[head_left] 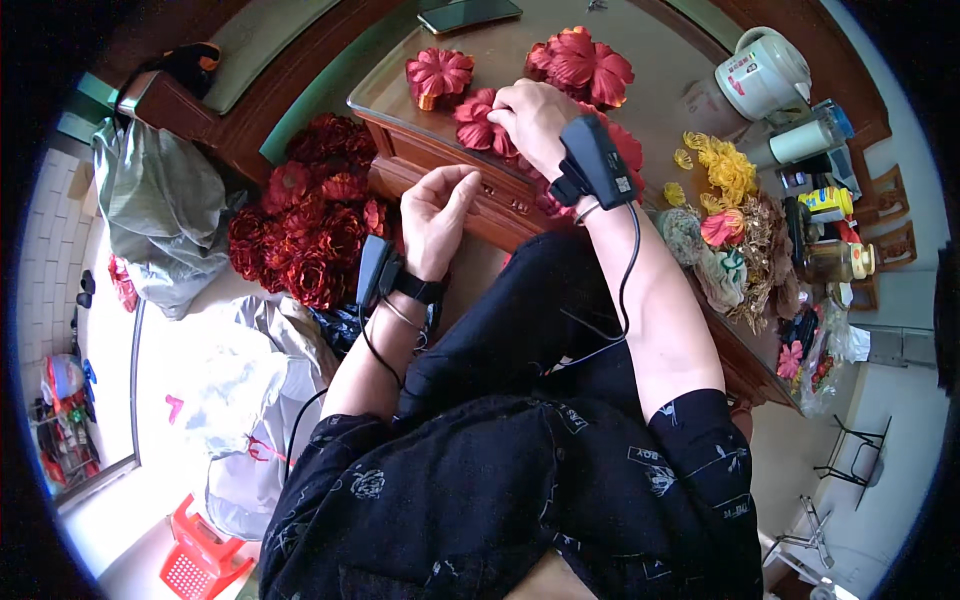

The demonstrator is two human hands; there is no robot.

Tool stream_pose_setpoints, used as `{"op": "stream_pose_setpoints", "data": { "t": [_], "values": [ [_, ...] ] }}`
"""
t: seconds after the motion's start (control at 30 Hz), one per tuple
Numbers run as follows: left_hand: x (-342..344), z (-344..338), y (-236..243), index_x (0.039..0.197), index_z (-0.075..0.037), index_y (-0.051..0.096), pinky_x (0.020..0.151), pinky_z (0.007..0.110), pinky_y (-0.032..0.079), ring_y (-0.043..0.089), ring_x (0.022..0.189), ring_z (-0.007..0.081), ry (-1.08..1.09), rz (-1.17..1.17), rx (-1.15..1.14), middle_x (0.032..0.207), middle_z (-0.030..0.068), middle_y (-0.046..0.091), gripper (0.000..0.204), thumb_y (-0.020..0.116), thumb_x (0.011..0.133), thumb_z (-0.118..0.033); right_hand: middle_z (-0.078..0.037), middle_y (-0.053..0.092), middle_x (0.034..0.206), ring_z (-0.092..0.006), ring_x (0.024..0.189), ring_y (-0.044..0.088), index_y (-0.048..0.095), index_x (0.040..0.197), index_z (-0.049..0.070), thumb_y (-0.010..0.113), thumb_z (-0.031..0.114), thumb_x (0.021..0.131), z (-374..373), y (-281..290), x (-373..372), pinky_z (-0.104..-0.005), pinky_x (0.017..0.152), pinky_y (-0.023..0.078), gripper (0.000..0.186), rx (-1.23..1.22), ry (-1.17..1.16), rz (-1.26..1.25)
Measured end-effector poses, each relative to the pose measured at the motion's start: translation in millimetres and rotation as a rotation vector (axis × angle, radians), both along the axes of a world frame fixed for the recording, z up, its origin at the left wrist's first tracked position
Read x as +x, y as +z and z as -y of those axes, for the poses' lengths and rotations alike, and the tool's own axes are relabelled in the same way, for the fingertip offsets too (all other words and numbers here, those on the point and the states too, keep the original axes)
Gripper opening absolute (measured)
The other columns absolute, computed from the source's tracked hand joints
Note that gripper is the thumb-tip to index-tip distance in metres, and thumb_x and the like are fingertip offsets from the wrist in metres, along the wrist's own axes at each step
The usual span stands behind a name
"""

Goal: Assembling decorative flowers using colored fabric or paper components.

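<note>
My right hand (528, 118) is over the wooden desk (395, 62), its fingertips pinched on a red fabric flower (475, 122) among others near the front edge. Loose red flower heads (438, 74) and a fuller cluster (580, 62) lie behind it. My left hand (440, 205) is raised in front of the drawer, thumb and forefinger pressed together; whatever they may hold is too small to make out. Just left of that hand is a big heap of dark red flowers (290, 240).
Yellow flowers (730, 165), dried gold flowers (760, 270), a white kettle (762, 78) and jars (835, 260) crowd the desk's right. A phone (468, 14) lies at the back. Bags (165, 210) fill the left; a red plastic stool (200, 555) stands lower left.
</note>
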State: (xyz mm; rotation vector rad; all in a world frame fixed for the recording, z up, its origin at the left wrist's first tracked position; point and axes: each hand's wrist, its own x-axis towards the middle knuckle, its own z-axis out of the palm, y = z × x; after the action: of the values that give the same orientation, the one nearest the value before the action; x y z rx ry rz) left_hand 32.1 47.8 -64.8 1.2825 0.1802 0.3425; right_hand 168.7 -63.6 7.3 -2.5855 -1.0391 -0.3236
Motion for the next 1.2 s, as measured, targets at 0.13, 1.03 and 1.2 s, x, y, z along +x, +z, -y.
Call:
{"op": "stream_pose_setpoints", "data": {
  "t": [0.13, 1.03, 1.2],
  "values": [
    [21, -6, 13, 0.107, 0.002, 0.063, 0.067, 0.019, 0.046, 0.06, 0.073, 0.0068, 0.035, 0.059, 0.006, 0.088, 0.0019, 0.066, 0.024, 0.063, 0.092, -0.017, -0.01, 0.063, 0.08, -0.0289, 0.076, 0.062, 0.068, 0.083, 0.006, 0.068, 0.021, 0.081, 13, 10, -7, -0.0383, 0.065, 0.049, 0.015, 0.284, 0.062, 0.105],
    [-23, 70, 89, 0.103, 0.001, 0.067, 0.075, 0.024, 0.052, 0.065, 0.082, 0.0105, -0.369, 0.032, -0.377, 0.096, 0.0076, 0.07, 0.016, 0.063, 0.087, -0.001, 0.003, 0.061, 0.067, -0.0012, 0.061, 0.047, 0.065, 0.077, 0.002, 0.074, 0.015, 0.083, 126, 33, -134, -0.0174, 0.054, 0.036, 0.017, 1.148, -0.024, -0.552],
    [-25, 88, 99, 0.102, 0.001, 0.067, 0.072, 0.022, 0.052, 0.064, 0.079, 0.0085, -0.427, 0.065, -0.242, 0.093, 0.0067, 0.07, 0.015, 0.065, 0.088, -0.003, -0.002, 0.067, 0.08, -0.0051, 0.072, 0.06, 0.064, 0.092, -0.001, 0.074, 0.016, 0.083, 140, 50, -154, -0.0187, 0.066, 0.049, 0.022, 1.287, -0.062, -0.633]
  ]
}}
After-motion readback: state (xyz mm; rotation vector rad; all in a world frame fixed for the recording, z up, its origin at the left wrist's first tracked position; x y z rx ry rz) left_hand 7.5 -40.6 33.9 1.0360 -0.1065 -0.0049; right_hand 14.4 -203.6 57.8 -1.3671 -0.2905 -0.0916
